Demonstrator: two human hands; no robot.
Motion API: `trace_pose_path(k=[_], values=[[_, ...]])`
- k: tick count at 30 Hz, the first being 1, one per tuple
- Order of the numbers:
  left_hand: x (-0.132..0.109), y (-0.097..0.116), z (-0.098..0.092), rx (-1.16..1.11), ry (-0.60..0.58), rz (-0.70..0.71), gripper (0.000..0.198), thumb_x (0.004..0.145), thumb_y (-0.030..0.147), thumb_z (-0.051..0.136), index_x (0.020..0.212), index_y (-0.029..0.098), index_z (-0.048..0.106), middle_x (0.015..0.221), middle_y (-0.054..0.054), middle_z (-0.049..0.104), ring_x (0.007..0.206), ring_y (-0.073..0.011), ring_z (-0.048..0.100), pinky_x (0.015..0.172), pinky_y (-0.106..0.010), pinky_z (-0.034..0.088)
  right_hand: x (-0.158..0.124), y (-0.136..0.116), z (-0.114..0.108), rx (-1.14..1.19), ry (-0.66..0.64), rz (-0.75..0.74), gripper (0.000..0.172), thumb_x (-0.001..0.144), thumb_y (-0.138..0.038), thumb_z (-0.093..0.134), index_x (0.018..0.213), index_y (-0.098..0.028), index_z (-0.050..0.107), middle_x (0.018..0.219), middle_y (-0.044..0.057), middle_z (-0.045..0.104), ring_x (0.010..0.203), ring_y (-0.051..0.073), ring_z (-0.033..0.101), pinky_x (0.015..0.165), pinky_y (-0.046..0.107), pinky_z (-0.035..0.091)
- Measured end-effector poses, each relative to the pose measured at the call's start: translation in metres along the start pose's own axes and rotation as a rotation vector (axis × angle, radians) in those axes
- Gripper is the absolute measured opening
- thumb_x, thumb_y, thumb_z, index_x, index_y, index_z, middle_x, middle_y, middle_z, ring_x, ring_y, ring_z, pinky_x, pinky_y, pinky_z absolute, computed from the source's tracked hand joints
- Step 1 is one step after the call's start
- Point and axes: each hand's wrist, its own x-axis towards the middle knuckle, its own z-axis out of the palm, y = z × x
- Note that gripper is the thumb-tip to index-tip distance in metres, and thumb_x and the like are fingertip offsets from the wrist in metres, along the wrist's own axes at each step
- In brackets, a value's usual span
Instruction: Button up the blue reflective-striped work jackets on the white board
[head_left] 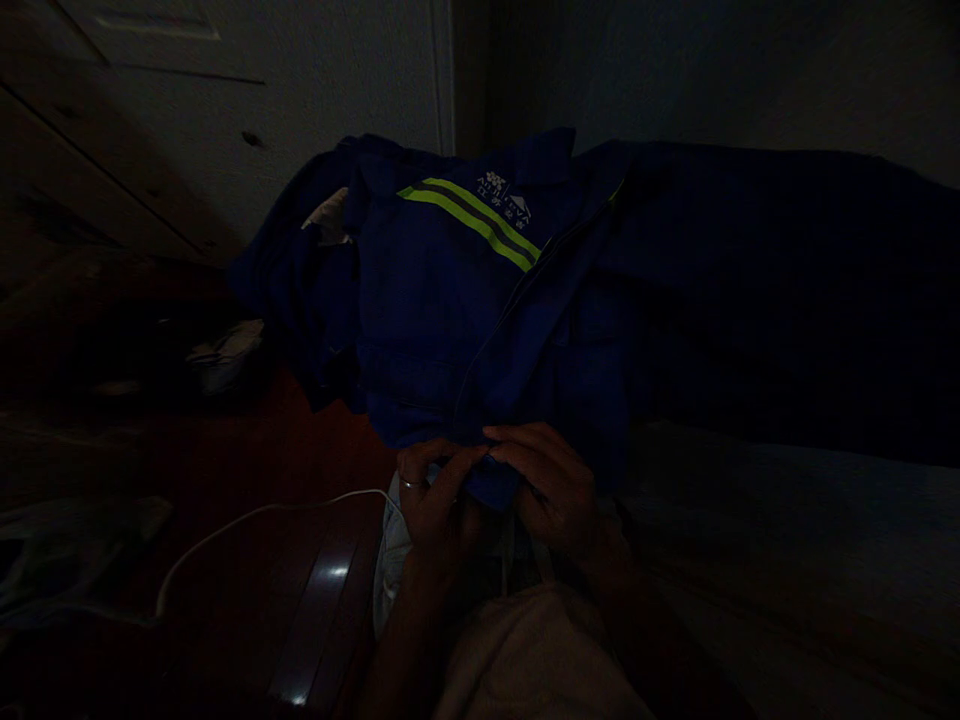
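A dark blue work jacket point(427, 310) lies spread out in front of me, with a yellow-green and grey reflective stripe and white lettering on its chest. Its lower front edge is pinched between the fingers of my left hand point(435, 500), which wears a ring. Close beside it, my right hand point(551, 485) grips the same hem, the fingertips of both hands nearly meeting. The picture is very dark, so the exact fold of cloth between the fingers is hard to make out.
Pale cabinet doors point(337, 80) stand at the back left. A white cable point(247, 515) runs over the reddish floor point(337, 640) toward my legs. Dim, unclear items point(225, 350) lie at the left. Dark blue cloth point(765, 300) stretches away to the right.
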Motion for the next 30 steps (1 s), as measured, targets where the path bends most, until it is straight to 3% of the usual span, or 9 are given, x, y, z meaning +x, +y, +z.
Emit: trace_pose_path(k=[5, 18, 26, 30], values=[[0.003, 0.0, -0.003, 0.001, 0.004, 0.025, 0.018, 0.084, 0.013, 0.06, 0.101, 0.019, 0.065, 0.096, -0.005, 0.056, 0.085, -0.0172, 0.054, 0.074, -0.032, 0.044, -0.001, 0.002, 0.001, 0.018, 0.013, -0.029, 0.038, 0.083, -0.004, 0.057, 0.118, -0.02, 0.059, 0.111, 0.015, 0.07, 0.098, 0.022, 0.067, 0.078, 0.039, 0.058], [0.009, 0.004, -0.008, -0.025, -0.024, 0.047, 0.02, 0.084, 0.012, 0.056, 0.1, 0.021, 0.061, 0.091, -0.004, 0.062, 0.08, -0.017, 0.057, 0.073, -0.034, 0.043, 0.002, 0.0, -0.002, 0.102, 0.008, -0.007, 0.04, 0.085, -0.003, 0.055, 0.118, -0.023, 0.06, 0.112, 0.011, 0.071, 0.095, 0.021, 0.068, 0.076, 0.037, 0.057], [0.014, -0.002, -0.014, -0.053, -0.143, 0.091, 0.03, 0.08, 0.009, 0.051, 0.106, 0.02, 0.061, 0.095, -0.006, 0.065, 0.086, -0.0195, 0.059, 0.076, -0.037, 0.041, 0.007, -0.004, -0.006, 0.175, 0.006, 0.016, 0.044, 0.079, 0.006, 0.052, 0.113, -0.02, 0.062, 0.106, 0.011, 0.072, 0.096, 0.019, 0.068, 0.078, 0.035, 0.056], [0.018, -0.005, -0.018, -0.039, -0.172, 0.137, 0.037, 0.077, 0.009, 0.049, 0.109, 0.021, 0.062, 0.095, -0.006, 0.066, 0.086, -0.0199, 0.06, 0.077, -0.036, 0.041, 0.006, -0.004, -0.003, 0.184, 0.014, 0.043, 0.039, 0.08, 0.002, 0.054, 0.11, -0.02, 0.064, 0.105, 0.011, 0.072, 0.094, 0.019, 0.068, 0.078, 0.035, 0.057]])
